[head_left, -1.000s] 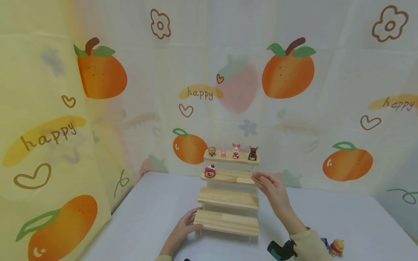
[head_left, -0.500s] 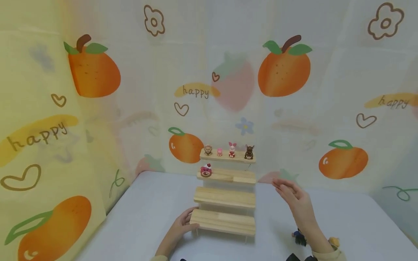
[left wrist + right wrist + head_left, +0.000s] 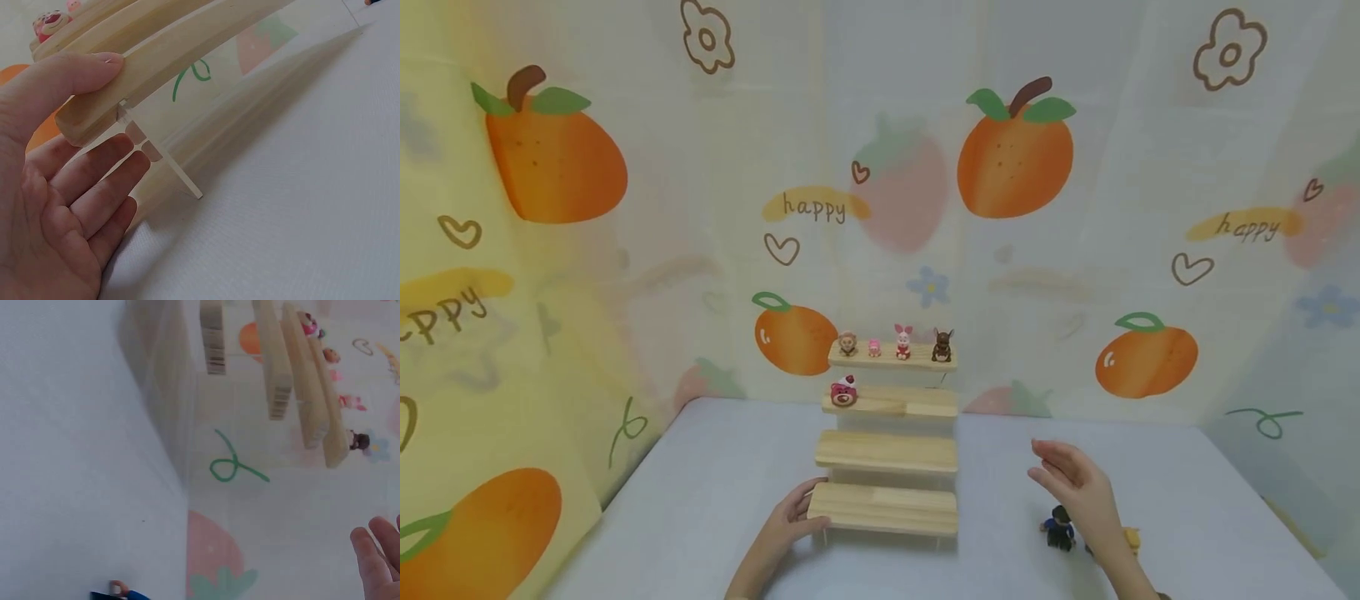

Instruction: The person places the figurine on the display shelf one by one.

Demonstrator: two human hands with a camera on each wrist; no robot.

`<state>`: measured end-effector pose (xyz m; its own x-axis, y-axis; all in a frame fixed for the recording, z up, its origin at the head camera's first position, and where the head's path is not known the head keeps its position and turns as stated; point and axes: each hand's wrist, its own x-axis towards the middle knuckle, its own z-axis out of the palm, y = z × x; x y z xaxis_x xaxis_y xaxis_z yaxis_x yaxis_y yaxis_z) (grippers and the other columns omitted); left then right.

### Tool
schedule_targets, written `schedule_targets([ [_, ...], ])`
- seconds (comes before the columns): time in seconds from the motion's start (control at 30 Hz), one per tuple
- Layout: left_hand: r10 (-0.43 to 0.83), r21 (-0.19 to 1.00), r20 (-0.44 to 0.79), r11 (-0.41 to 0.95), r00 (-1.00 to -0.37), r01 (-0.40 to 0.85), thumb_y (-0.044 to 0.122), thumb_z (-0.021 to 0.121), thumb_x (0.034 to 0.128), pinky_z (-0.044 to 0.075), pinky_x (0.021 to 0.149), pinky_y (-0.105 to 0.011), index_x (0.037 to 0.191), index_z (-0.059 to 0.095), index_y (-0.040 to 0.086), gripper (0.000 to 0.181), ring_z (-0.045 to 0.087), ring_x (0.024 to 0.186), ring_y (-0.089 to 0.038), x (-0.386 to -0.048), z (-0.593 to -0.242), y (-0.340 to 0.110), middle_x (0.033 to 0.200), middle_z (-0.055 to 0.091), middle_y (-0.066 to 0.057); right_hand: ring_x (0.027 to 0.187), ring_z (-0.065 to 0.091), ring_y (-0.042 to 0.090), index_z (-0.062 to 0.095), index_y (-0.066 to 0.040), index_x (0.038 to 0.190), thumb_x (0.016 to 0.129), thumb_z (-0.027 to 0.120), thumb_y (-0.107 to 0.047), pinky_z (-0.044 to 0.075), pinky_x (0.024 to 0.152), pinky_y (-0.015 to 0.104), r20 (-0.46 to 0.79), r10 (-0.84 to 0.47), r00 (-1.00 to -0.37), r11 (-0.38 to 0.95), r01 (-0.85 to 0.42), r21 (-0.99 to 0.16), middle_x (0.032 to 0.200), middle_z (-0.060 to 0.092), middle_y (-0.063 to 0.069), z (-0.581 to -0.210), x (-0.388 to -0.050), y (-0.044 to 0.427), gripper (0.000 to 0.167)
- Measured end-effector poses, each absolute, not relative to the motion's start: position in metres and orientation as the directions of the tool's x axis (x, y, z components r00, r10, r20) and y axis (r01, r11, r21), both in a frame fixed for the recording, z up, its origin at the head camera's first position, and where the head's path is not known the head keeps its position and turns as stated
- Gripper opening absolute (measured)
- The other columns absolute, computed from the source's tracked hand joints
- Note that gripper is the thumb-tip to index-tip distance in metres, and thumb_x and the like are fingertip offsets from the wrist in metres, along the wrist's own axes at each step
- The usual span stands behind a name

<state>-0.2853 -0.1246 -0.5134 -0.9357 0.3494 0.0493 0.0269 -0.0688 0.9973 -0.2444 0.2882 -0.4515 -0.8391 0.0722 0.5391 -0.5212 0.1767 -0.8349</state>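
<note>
On my feed, the tiered rack (image 3: 886,452) is pale honey-yellow, streaked with straight grain. Along its top I make out a tan-and-brown figurine (image 3: 847,343), a tiny pink figurine (image 3: 874,349), a pink-eared figurine (image 3: 902,342) in white and red, and a dark brown figurine (image 3: 942,346). I read the bear-like figurine (image 3: 843,393) as deep pink with a white top. The doll (image 3: 1059,529) shows me black and blue, the toy (image 3: 1132,540) yellow. I see a whitish tabletop (image 3: 700,475) and a cream backdrop (image 3: 880,67) patterned with oranges, faded pink strawberries and brown-outlined hearts.
</note>
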Motion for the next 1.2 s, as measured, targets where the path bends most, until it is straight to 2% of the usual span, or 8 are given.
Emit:
schedule_targets([
  [0.13,0.330,0.998,0.033,-0.055,-0.943,0.016,0.009,0.070,0.0761,0.044,0.085,-0.030,0.131,0.032,-0.011,0.070,0.053,0.105,-0.027,-0.287,-0.516,-0.123,0.122,0.047,-0.026,0.104,0.053,0.009,0.054,0.001,0.115,0.081,0.063,-0.001,0.041,0.082,0.014,0.477,0.053,-0.877,0.246,-0.452,-0.858,0.114,0.056,0.014,-0.465,-0.242,0.300,0.036],
  [0.23,0.338,0.998,0.034,-0.064,-0.941,0.013,0.009,0.070,0.0762,0.044,0.085,-0.030,0.131,0.031,-0.011,0.070,0.053,0.105,-0.026,-0.287,-0.519,-0.120,0.123,0.047,-0.026,0.102,0.051,0.003,0.051,0.004,0.116,0.082,0.065,-0.009,0.041,0.081,0.013,0.364,0.057,-0.930,0.332,-0.327,-0.885,0.117,0.054,0.019,-0.449,-0.224,0.296,0.040],
  [0.37,0.362,0.996,0.050,-0.086,-0.931,0.020,0.009,0.068,0.0779,0.043,0.085,-0.028,0.131,0.029,-0.012,0.069,0.053,0.105,-0.025,-0.287,-0.521,-0.116,0.124,0.045,-0.026,0.099,0.047,-0.006,0.050,0.006,0.117,0.082,0.066,-0.014,0.042,0.080,0.014,0.279,0.065,-0.958,0.456,-0.220,-0.862,0.118,0.052,0.021,-0.437,-0.206,0.295,0.044],
  [0.63,0.343,0.996,0.026,-0.087,-0.939,-0.005,0.009,0.069,0.0773,0.043,0.086,-0.028,0.132,0.029,-0.011,0.070,0.052,0.106,-0.025,-0.285,-0.521,-0.119,0.124,0.046,-0.025,0.106,0.036,-0.015,0.052,0.007,0.117,0.080,0.066,-0.006,0.031,0.083,0.005,0.291,0.031,-0.956,0.488,-0.240,-0.839,0.120,0.051,0.022,-0.459,-0.207,0.296,0.041],
  [0.77,0.342,0.997,0.040,-0.071,-0.939,0.016,0.011,0.070,0.0770,0.043,0.086,-0.028,0.132,0.030,-0.011,0.070,0.051,0.107,-0.026,-0.286,-0.518,-0.118,0.124,0.045,-0.025,0.121,0.037,0.014,0.056,0.002,0.114,0.078,0.068,-0.011,0.037,0.093,0.032,0.279,0.030,-0.960,0.573,-0.212,-0.792,0.121,0.052,0.018,-0.463,-0.208,0.300,0.039],
  [0.87,0.343,0.998,0.040,-0.058,-0.938,0.021,0.012,0.070,0.0771,0.042,0.087,-0.029,0.132,0.031,-0.009,0.071,0.051,0.107,-0.026,-0.287,-0.516,-0.116,0.125,0.046,-0.024,0.119,0.034,0.036,0.060,-0.003,0.108,0.073,0.072,-0.009,0.035,0.086,0.054,0.351,0.004,-0.936,0.666,-0.260,-0.700,0.118,0.055,0.016,-0.466,-0.208,0.301,0.037],
  [1.03,0.320,0.999,0.042,-0.032,-0.947,0.033,0.011,0.069,0.0771,0.042,0.087,-0.029,0.132,0.033,-0.008,0.069,0.052,0.106,-0.025,-0.287,-0.514,-0.119,0.123,0.047,-0.023,0.113,0.040,0.040,0.060,-0.001,0.104,0.064,0.074,0.004,0.039,0.079,0.056,0.482,-0.097,-0.871,0.770,-0.372,-0.518,0.115,0.055,0.021,-0.472,-0.208,0.298,0.043],
  [1.2,0.310,0.999,0.046,-0.026,-0.950,0.040,0.010,0.069,0.0776,0.043,0.086,-0.028,0.131,0.033,-0.009,0.067,0.052,0.105,-0.025,-0.285,-0.513,-0.124,0.123,0.048,-0.024,0.104,0.045,0.047,0.053,0.009,0.111,0.068,0.068,0.012,0.040,0.081,0.053,0.373,-0.084,-0.924,0.801,-0.285,-0.527,0.113,0.051,0.030,-0.471,-0.209,0.295,0.046],
])
